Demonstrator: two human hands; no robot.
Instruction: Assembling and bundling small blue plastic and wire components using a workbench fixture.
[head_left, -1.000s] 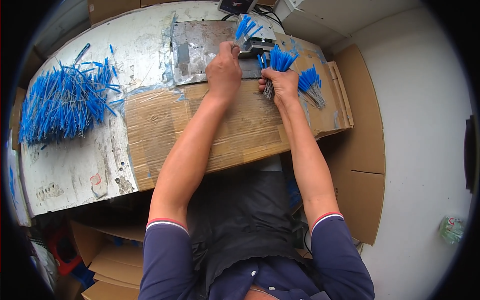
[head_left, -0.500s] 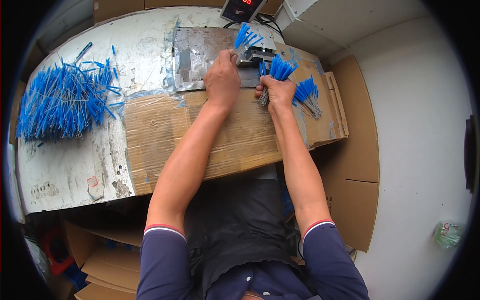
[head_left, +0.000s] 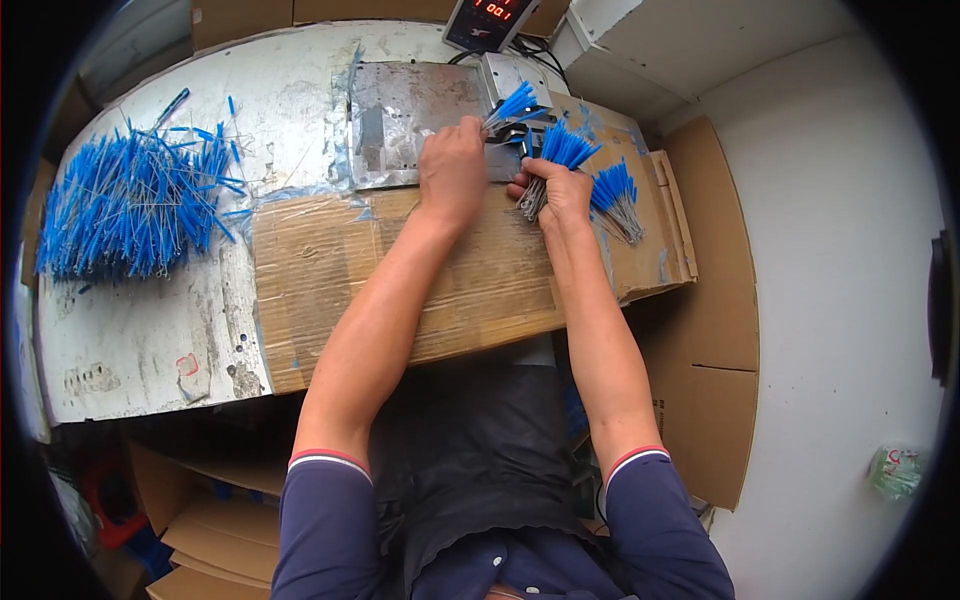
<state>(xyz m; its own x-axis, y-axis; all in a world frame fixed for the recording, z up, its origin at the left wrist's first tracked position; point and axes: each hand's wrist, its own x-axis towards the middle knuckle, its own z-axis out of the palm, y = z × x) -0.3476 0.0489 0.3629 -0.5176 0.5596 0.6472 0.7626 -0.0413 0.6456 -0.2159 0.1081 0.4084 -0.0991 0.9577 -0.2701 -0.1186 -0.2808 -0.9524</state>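
Observation:
My left hand (head_left: 455, 172) is closed on a small bunch of thin wire brushes (head_left: 514, 104), gripping the wire ends while the blue bristles point up and right. Just right of it, my right hand (head_left: 563, 190) is closed round a thicker bunch of blue brushes (head_left: 562, 147), bristles up, looped wire ends hanging below. Between and behind the hands stands a small metal device (head_left: 508, 130) with dark parts, partly hidden by the brushes. Another bundle of blue brushes (head_left: 616, 195) lies beside my right hand.
A large heap of blue brushes (head_left: 135, 210) covers the worn white table (head_left: 150, 340) on the left. A metal plate (head_left: 410, 115) adjoins the device, with a cardboard sheet (head_left: 400, 290) in front. Behind stands a red digital display (head_left: 482, 22). Upright cardboard (head_left: 705, 300) leans along the right wall.
The left hand's bunch has tilted to the right and moved slightly lower, nearer the right hand's bunch. The right hand stays almost in place. The display's lit digits have changed.

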